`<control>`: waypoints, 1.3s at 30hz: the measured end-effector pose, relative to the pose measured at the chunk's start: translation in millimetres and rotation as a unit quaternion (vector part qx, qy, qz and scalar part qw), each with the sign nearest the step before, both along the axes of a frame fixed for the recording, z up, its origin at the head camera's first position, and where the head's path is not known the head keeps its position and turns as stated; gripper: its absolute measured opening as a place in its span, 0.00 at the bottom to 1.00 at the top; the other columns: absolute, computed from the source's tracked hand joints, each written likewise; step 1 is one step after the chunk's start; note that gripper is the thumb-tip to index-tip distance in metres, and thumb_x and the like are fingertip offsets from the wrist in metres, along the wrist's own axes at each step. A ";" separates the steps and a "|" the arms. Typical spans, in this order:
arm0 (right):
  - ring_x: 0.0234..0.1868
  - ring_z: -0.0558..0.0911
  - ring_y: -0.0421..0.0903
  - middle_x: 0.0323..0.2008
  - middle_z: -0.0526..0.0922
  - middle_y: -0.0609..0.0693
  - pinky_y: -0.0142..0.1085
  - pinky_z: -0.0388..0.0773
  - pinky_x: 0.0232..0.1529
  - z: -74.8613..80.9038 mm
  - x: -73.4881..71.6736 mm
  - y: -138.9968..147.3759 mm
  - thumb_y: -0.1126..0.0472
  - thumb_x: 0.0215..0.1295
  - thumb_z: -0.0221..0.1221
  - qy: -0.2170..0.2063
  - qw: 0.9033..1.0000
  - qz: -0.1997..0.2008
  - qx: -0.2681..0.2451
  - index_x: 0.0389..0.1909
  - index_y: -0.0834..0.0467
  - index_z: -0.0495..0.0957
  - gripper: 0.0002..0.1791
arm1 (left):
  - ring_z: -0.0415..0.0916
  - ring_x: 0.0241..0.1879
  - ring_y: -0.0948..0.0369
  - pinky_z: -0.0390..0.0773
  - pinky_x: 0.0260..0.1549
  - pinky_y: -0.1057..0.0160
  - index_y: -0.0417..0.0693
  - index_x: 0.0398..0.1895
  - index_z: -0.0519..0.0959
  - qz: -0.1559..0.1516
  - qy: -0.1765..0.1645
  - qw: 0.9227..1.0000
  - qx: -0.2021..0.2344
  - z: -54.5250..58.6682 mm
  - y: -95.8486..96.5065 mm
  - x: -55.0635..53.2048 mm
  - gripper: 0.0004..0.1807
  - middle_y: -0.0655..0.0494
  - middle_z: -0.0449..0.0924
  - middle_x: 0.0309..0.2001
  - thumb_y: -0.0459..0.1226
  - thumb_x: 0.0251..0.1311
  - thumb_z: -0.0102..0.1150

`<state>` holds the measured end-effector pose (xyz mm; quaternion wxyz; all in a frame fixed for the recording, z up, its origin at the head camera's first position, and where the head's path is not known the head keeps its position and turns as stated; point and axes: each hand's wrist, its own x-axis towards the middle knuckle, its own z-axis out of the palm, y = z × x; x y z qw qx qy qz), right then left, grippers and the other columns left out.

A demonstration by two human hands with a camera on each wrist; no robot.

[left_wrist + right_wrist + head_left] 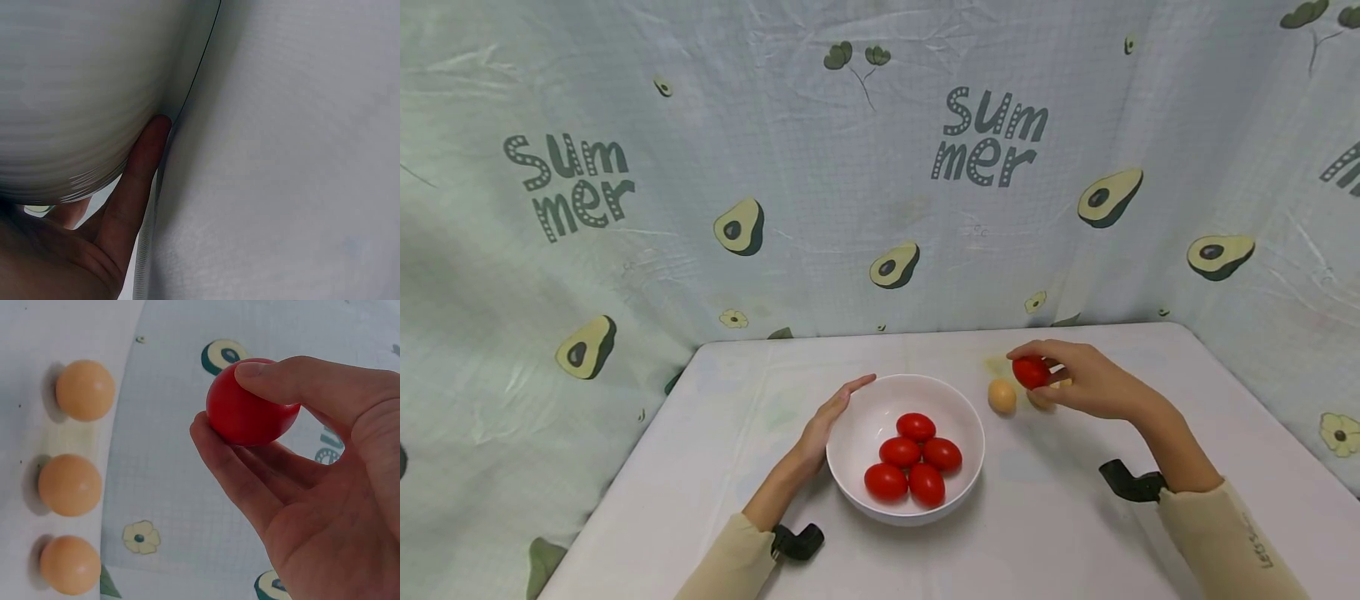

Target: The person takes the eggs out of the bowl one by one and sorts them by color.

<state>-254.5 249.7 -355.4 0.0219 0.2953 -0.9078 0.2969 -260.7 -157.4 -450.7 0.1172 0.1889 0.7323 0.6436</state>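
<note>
- With our right hand (1093, 382) we are pinching a red egg (1030, 372) between thumb and fingers, above the table (1037, 517) and to the right of the bowl (906, 518); the opposed grip is presumably stopping its smooth, rounded surface from slipping.
- We are resting our left hand (823, 429), fingers extended, against the bowl's outer left side, probably for steadying it.
- Inside, five red eggs (899, 452) are lying clustered, the curved wall likely gathering them.
- Beside our right hand, three tan eggs (69, 485) are lying in a row, apparently within easy reach.
</note>
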 end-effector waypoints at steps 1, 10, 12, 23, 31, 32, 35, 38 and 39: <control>0.54 0.82 0.49 0.58 0.83 0.50 0.36 0.86 0.51 -0.1 -0.2 2.1 0.71 0.62 0.66 0.000 1.000 -0.003 0.000 0.64 0.51 0.77 0.29 | 0.55 0.81 0.49 0.64 0.77 0.57 0.54 0.81 0.59 0.000 0.000 1.000 0.000 -0.2 -0.1 -0.1 0.31 0.52 0.55 0.82 0.51 0.83 0.23; 0.55 0.83 0.56 0.60 0.82 0.56 0.39 0.86 0.50 5.4 0.6 23.0 0.69 0.65 0.66 -0.009 0.999 -0.048 0.001 0.65 0.52 0.76 0.28 | 0.56 0.80 0.49 0.66 0.73 0.67 0.55 0.81 0.60 0.007 0.001 1.000 -0.002 0.8 -0.8 0.7 0.31 0.52 0.57 0.82 0.51 0.83 0.23; 0.55 0.83 0.57 0.60 0.82 0.57 0.42 0.86 0.51 6.9 0.9 28.4 0.68 0.65 0.66 -0.004 0.998 -0.059 0.004 0.66 0.53 0.75 0.28 | 0.56 0.80 0.49 0.65 0.75 0.62 0.55 0.81 0.60 0.011 0.000 1.000 -0.002 1.2 -0.8 0.5 0.30 0.52 0.57 0.82 0.51 0.83 0.23; 0.59 0.81 0.65 0.62 0.78 0.64 0.51 0.86 0.51 2.5 -2.1 60.7 0.63 0.69 0.65 -0.042 0.992 -0.119 0.004 0.70 0.55 0.71 0.29 | 0.56 0.80 0.47 0.68 0.65 0.77 0.51 0.81 0.60 0.004 -0.006 1.000 0.016 -0.2 -0.2 -0.2 0.31 0.49 0.56 0.82 0.50 0.83 0.23; 0.59 0.79 0.70 0.63 0.75 0.70 0.55 0.86 0.50 -5.3 -6.5 83.7 0.62 0.70 0.64 -0.036 0.988 -0.148 0.011 0.71 0.59 0.70 0.30 | 0.54 0.80 0.46 0.69 0.64 0.78 0.50 0.81 0.59 -0.007 -0.006 1.000 0.021 -1.0 -0.2 -0.4 0.31 0.48 0.54 0.82 0.50 0.83 0.23; 0.59 0.78 0.71 0.63 0.75 0.70 0.54 0.86 0.50 -6.0 -7.0 87.0 0.62 0.70 0.64 -0.036 0.988 -0.153 0.011 0.71 0.60 0.69 0.30 | 0.54 0.80 0.46 0.69 0.64 0.78 0.50 0.81 0.59 -0.007 -0.005 1.000 0.021 -1.0 -0.2 -0.3 0.31 0.48 0.54 0.82 0.50 0.83 0.23; 0.58 0.77 0.71 0.63 0.74 0.71 0.43 0.87 0.47 -8.3 -8.7 97.0 0.63 0.70 0.64 -0.034 0.986 -0.164 0.010 0.71 0.61 0.69 0.30 | 0.55 0.80 0.46 0.70 0.63 0.78 0.50 0.81 0.59 -0.006 -0.005 1.000 0.020 -0.6 -0.1 0.0 0.31 0.48 0.55 0.82 0.50 0.83 0.23; 0.58 0.77 0.72 0.63 0.73 0.71 0.29 0.82 0.43 -11.3 -10.1 106.8 0.64 0.70 0.64 -0.031 0.985 -0.170 0.004 0.71 0.63 0.68 0.30 | 0.55 0.80 0.46 0.70 0.63 0.78 0.50 0.81 0.58 -0.007 -0.005 1.000 0.019 0.2 0.0 0.2 0.31 0.47 0.55 0.82 0.50 0.83 0.22; 0.58 0.77 0.72 0.63 0.73 0.71 0.26 0.80 0.42 -12.4 -10.4 109.8 0.64 0.70 0.64 -0.031 0.984 -0.173 0.002 0.71 0.63 0.68 0.30 | 0.55 0.80 0.46 0.70 0.63 0.78 0.50 0.81 0.58 -0.007 -0.005 1.000 0.019 0.4 -0.1 0.3 0.31 0.48 0.55 0.82 0.50 0.83 0.22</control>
